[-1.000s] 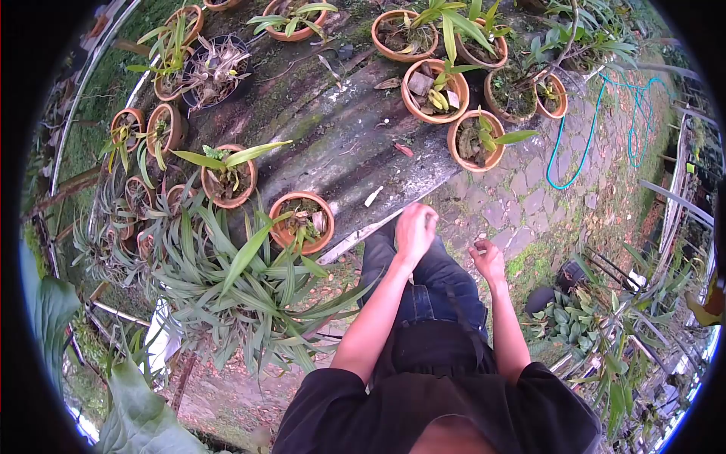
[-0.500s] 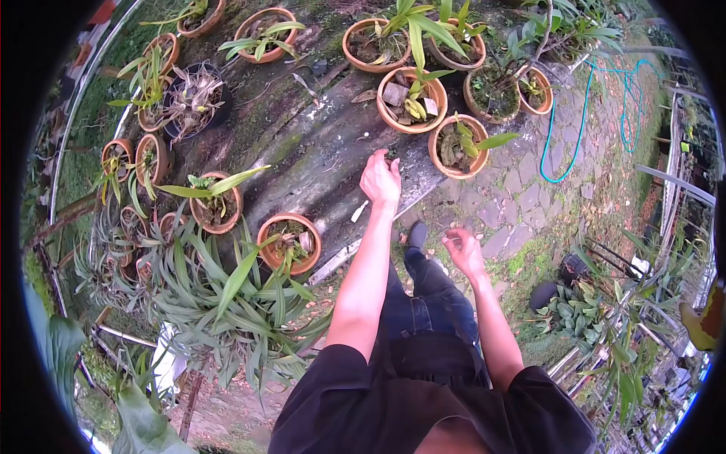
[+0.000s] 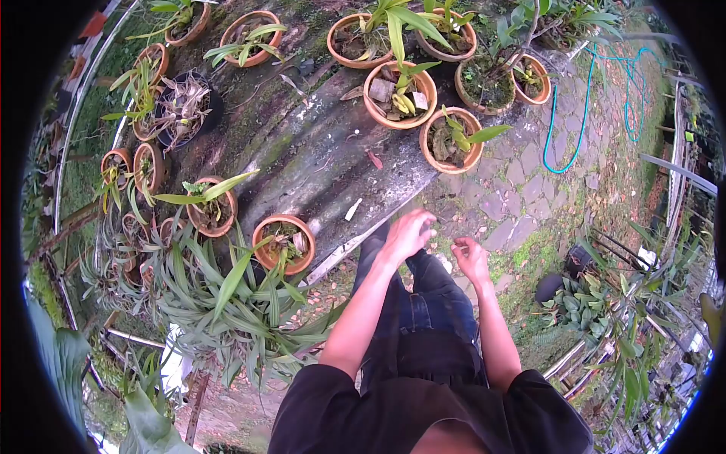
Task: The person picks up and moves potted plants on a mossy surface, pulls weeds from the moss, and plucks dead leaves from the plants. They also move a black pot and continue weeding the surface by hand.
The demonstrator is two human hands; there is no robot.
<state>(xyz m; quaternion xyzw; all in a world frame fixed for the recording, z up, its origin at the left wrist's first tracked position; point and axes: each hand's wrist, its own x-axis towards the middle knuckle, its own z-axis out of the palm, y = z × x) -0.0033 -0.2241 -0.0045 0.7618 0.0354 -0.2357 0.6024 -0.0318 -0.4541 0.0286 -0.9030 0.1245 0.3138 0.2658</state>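
Observation:
My left hand [image 3: 409, 234] is just off the near edge of the mossy table [image 3: 333, 174], above my legs. Its fingers are bent in; what they hold, if anything, is too small to make out. My right hand [image 3: 470, 259] hangs in the air to the right, apart from the left, its fingers curled towards the thumb. Any content there is hidden too. Nearest on the tabletop are a white strip [image 3: 353, 209] and a reddish leaf [image 3: 375, 160]. A clay pot with an orchid-like plant [image 3: 452, 141] stands at the table corner.
Several clay pots with plants line the table, including one with pale chunks [image 3: 400, 96] and one at the near edge [image 3: 283, 244]. Strappy leaves [image 3: 242, 303] crowd the lower left. A teal hose [image 3: 582, 129] lies on the stone paving [image 3: 514, 189].
My left hand has drawn back from over the tabletop towards my body, uncovering the reddish leaf. The right hand has shifted slightly down and to the right in view.

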